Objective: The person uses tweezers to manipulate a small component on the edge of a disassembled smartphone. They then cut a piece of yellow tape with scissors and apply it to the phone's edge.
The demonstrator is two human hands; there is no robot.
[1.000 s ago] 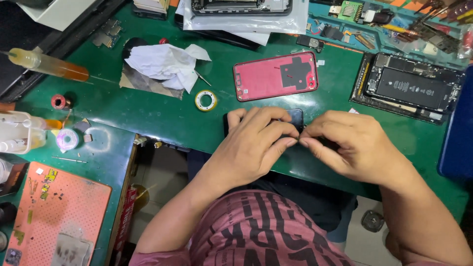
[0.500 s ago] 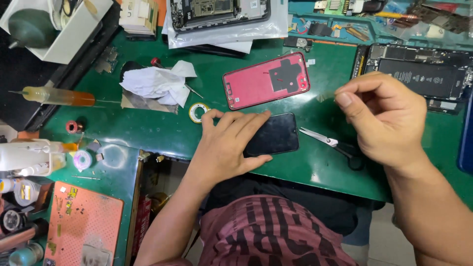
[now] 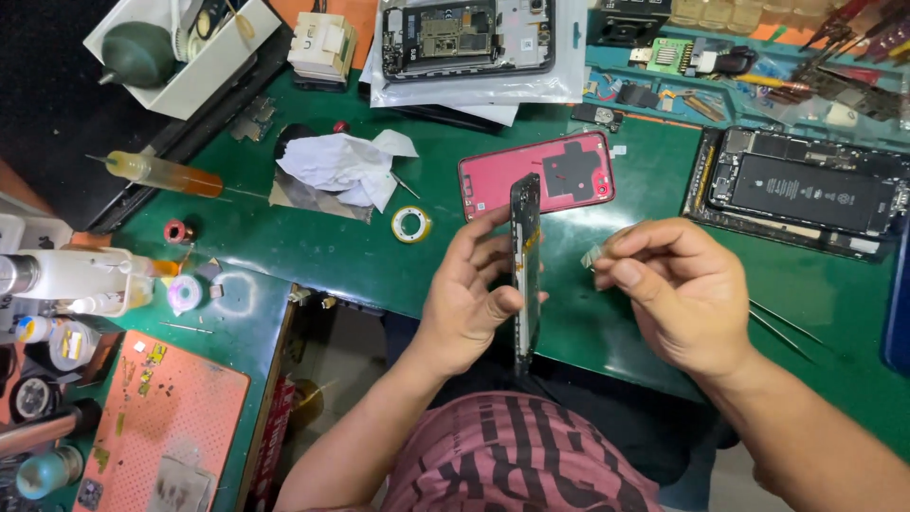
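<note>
Phone screen (image 3: pixel 524 270) on edge, gripped by left hand (image 3: pixel 469 299); right hand (image 3: pixel 678 284) pinches small strip (image 3: pixel 593 255).

Single head-worn view, looking steeply down from above, close over the green work mat (image 3: pixel 313 256), person's lap at bottom edge.

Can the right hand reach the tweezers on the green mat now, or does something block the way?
Probably yes. The tweezers lie on the green mat just beside the right hand, with nothing between them, but its fingertips already pinch a small pale piece.
</note>
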